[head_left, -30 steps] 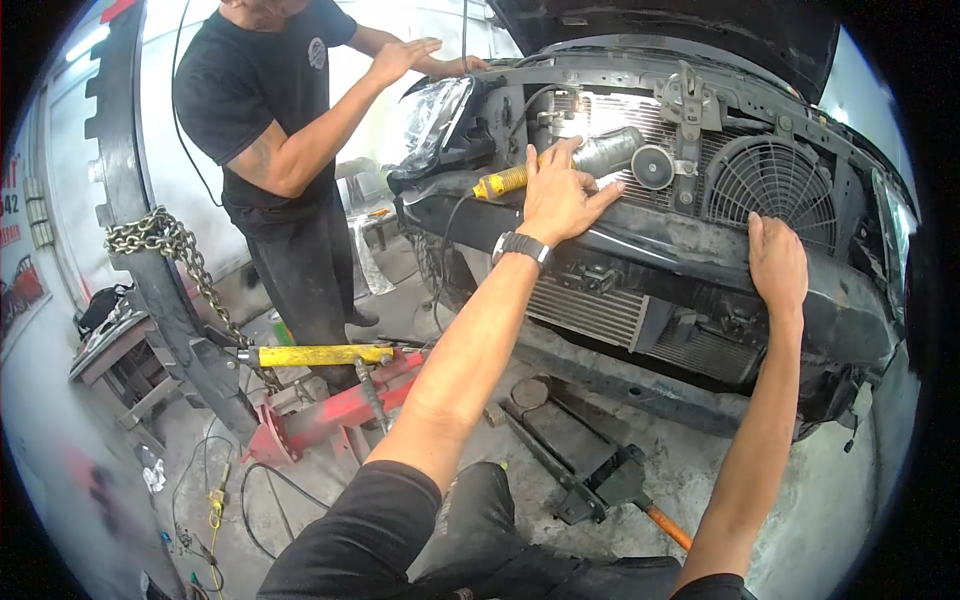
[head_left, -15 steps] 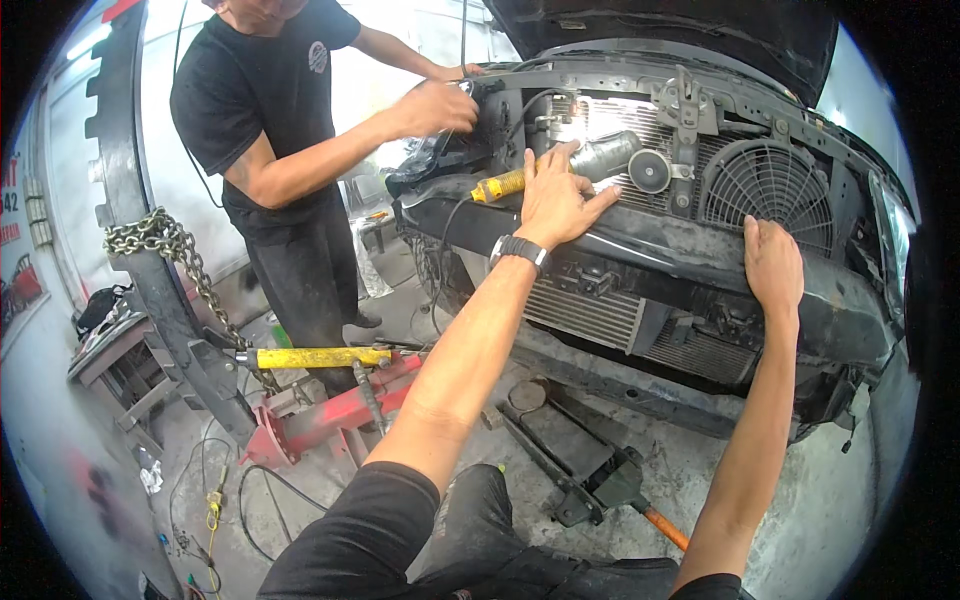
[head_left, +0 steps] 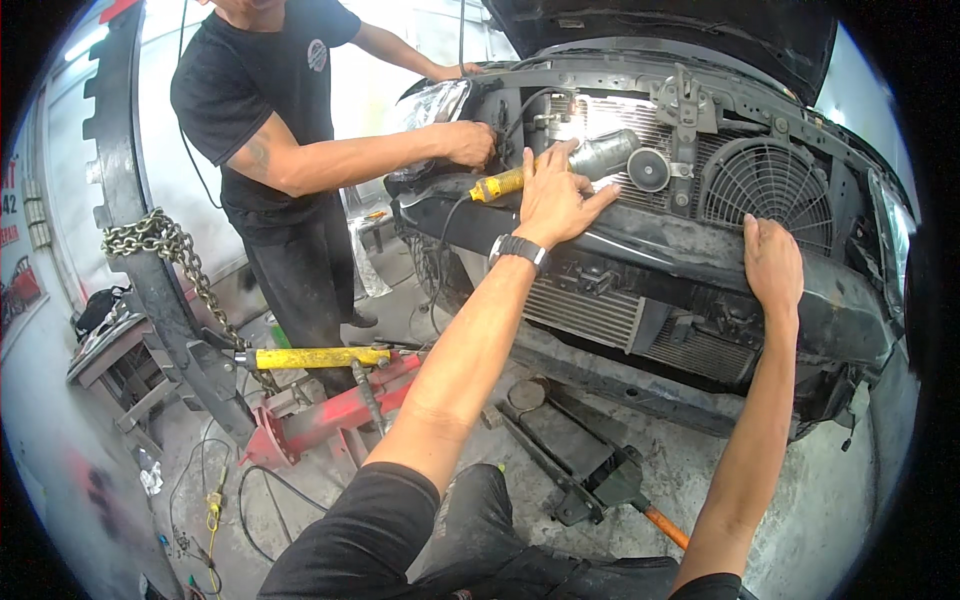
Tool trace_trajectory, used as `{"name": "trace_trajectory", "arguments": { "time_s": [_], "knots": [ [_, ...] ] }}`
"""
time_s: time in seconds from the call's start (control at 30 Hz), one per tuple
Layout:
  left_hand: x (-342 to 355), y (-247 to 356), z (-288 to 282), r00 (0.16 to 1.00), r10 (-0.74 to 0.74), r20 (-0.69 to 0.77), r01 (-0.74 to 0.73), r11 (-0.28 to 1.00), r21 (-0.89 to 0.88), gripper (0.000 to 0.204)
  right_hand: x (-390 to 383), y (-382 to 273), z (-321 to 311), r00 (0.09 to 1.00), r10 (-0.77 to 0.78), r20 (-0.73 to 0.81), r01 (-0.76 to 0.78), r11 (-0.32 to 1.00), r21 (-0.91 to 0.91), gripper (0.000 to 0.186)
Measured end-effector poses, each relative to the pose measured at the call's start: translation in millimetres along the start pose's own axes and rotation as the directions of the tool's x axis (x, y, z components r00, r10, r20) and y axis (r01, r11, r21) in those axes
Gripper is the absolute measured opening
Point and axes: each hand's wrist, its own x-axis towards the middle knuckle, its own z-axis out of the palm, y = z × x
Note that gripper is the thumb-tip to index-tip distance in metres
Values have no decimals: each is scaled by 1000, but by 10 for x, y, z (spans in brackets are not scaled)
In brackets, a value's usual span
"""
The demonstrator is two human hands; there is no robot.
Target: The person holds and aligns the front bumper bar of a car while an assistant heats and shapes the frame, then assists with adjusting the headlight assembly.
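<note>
My left hand (head_left: 560, 203) lies with spread fingers on the black bumper beam (head_left: 670, 240) across the stripped front of a car. Its fingers reach over a corded work lamp (head_left: 497, 185) with a yellow handle and grey metal hood, which rests along the top of the beam. Farther right, my right hand (head_left: 774, 268) is hooked over the beam's upper edge, fingers together; their tips are partly hidden. Behind the beam are a lit cooling core, a round horn (head_left: 648, 170) and a caged fan (head_left: 770, 190).
At the left, a co-worker in black reaches into the corner by the headlight (head_left: 432, 108). A chain (head_left: 165, 240) wraps a steel post beside a yellow hydraulic ram (head_left: 318, 358) on a red frame. A floor jack (head_left: 580, 450) sits below the car; cables trail over the floor.
The co-worker's near hand has gone from atop the headlight down and right into the car's corner. The headlight has shifted up and its clear lens now shows. My hands have stayed put.
</note>
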Motion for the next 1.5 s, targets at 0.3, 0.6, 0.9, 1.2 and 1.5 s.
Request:
{"name": "trace_trajectory", "arguments": {
  "time_s": [0.3, 0.6, 0.9, 1.2, 1.5],
  "knots": [
    [7, 4, -15, 1000, 6, 4, -6, 1000, -8, 50, 8, 31, 29, 1000, -11, -7, 11, 1000, -9, 42],
    [3, 13, -28, 1000, 9, 8, -9, 1000, -9, 50, -2, 1, 10, 1000, -2, -8, 2, 1000, 4, 42],
    [4, 18, -30, 1000, 3, 12, -3, 1000, -16, 50, -1, -5, -15, 1000, -10, 1, 10, 1000, -18, 43],
    [-4, 14, -29, 1000, -9, 17, 9, 1000, -2, 49, -2, 24, 20, 999, -33, -34, 33, 999, 8, 44],
    [2, 15, -14, 1000, -17, -4, 17, 999, -37, 49, 8, 32, 39, 999, -35, -30, 35, 999, 5, 43]
  ]
}}
